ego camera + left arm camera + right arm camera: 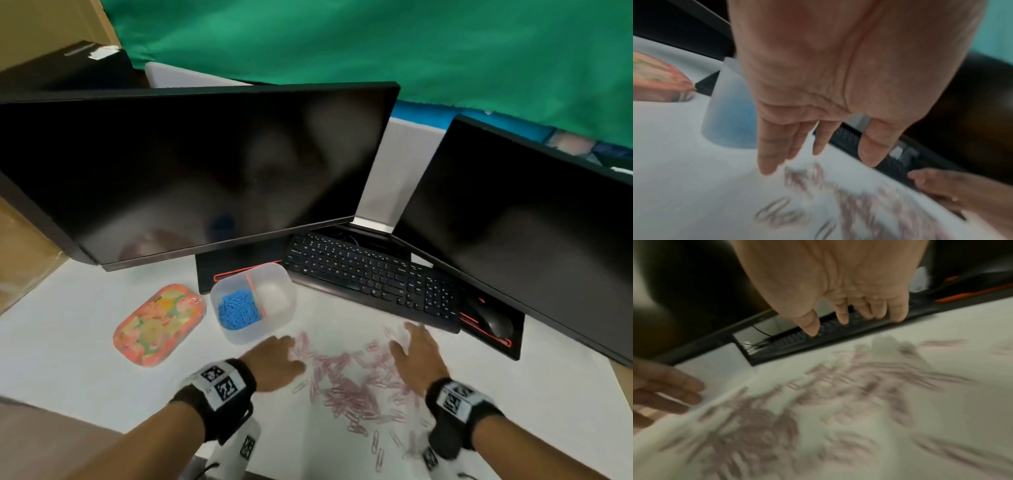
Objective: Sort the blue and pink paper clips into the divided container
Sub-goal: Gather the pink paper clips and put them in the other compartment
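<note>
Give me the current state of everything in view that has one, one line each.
divided container: open, blue clips in its left compartment, right compartment looks empty.
blue paper clips: piled inside the container.
pink paper clips: loose, scattered on the desk.
floral lid: off, lying left of the container.
left hand: open, over the pile's left edge.
right hand: open, at the pile's right.
monitors: dark.
</note>
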Demonstrator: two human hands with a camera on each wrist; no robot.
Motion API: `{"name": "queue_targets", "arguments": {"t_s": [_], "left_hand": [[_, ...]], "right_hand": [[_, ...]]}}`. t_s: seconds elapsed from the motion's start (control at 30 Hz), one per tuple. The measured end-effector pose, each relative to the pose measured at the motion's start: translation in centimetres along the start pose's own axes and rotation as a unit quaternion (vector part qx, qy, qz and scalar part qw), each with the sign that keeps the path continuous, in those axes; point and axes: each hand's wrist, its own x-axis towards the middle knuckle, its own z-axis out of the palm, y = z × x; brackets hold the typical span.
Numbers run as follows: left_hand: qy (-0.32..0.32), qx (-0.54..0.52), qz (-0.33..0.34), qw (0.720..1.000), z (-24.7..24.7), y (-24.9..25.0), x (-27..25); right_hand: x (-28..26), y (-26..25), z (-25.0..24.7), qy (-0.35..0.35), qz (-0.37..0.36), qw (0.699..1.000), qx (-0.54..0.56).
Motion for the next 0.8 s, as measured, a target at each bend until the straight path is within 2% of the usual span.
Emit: {"name": "queue_targets", "arguments": {"t_s": [0.1,0.17,0.23,0.4,0.5,0.63,0.73,0.8], "left_hand": [[-0.029,0.072,-0.04,0.996,2.8,-0.6,0.5],[-0.017,0.096,-0.043,0.994,4.3,-0.5,0.7],[0.005,0.115,-0.036,0.993,5.4,0.0,1.3],[0.025,0.15,0.038,0.988,7.0,2.7,3.4],[0.001,0.191,0.1,0.977,7.7,4.8,4.2],[-0.031,0.24,0.162,0.957,8.6,6.5,4.5],[-0.021,0.23,0.189,0.954,8.1,6.5,4.5],[0.004,0.212,0.171,0.962,7.0,6.4,4.8]], "right_hand": [[-1.6,5.8,0.4,0.037,0.077,0.995,-0.047],[-2.3,8.0,0.9,0.033,0.121,0.991,-0.055],[-2.6,8.5,1.7,0.026,0.137,0.989,-0.041],[-2.8,6.4,4.7,0.008,0.048,0.997,-0.061],[-3.3,5.0,6.2,-0.01,-0.02,0.998,-0.065],[-4.4,4.2,6.8,-0.073,-0.104,0.989,-0.076],[-3.6,4.5,5.0,-0.06,-0.093,0.993,-0.031],[-1.9,5.0,3.7,-0.047,-0.058,0.996,-0.039]]}}
